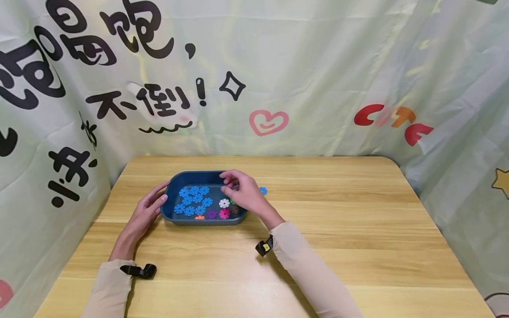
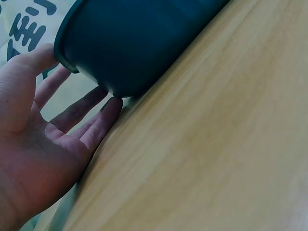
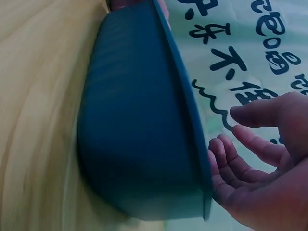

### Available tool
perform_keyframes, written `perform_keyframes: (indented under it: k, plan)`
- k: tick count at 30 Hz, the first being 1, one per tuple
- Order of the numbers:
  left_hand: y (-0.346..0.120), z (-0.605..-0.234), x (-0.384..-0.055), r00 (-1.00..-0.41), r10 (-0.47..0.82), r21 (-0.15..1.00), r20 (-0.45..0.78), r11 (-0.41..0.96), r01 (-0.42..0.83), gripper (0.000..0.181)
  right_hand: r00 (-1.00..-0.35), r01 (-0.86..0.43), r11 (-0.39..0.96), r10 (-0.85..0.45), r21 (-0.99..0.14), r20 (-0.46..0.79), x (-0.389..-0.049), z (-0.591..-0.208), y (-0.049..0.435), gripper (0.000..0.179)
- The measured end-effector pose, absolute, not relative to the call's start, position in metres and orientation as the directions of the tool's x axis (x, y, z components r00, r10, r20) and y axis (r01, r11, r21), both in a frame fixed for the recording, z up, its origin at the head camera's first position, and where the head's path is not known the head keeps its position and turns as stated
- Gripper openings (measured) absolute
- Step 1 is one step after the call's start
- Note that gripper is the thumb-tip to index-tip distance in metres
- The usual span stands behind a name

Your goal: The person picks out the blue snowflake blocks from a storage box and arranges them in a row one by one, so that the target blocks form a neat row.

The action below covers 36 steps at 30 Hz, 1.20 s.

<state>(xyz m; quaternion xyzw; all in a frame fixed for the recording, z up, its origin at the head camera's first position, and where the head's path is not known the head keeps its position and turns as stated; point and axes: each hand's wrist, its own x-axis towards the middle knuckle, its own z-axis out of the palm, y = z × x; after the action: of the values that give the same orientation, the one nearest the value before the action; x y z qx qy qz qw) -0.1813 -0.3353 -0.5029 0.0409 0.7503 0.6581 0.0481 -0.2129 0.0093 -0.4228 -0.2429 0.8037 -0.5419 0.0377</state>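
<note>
Wood table (image 1: 381,212), printed curtain (image 1: 318,66); left hand (image 1: 146,212) touching tray (image 1: 199,178), right hand (image 1: 245,191) above, both relaxed.

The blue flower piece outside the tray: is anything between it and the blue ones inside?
Yes. The tray's right end stands between the loose blue piece and the blue pieces inside, and the right hand is above that end too. The piece would probably have to go up and over.

On the cloth (image 1: 318,66) before you, you read black “不倒!” (image 1: 159,100) at the head view's left, “喝饱,” (image 1: 142,28) above it; at right, a red “C” (image 1: 361,115) and orange “T” (image 1: 404,115) beside letters you cannot make out.
</note>
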Motion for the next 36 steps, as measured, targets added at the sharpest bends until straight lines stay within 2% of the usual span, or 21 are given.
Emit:
perform_keyframes:
  k: [19,36]
  plan:
    - [-0.335,-0.502,-0.181,-0.991,0.127,0.992,-0.032,0.128,-0.015,0.056,-0.891,-0.285,0.481,-0.452,-0.829,0.044,-0.227,-0.444,-0.032,0.030]
    - [-0.335,-0.502,-0.183,-0.992,0.115,0.988,-0.057,0.149,-0.039,0.055,-0.866,-0.360,0.718,-0.494,-0.596,-0.073,-0.231,-0.455,-0.053,0.032]
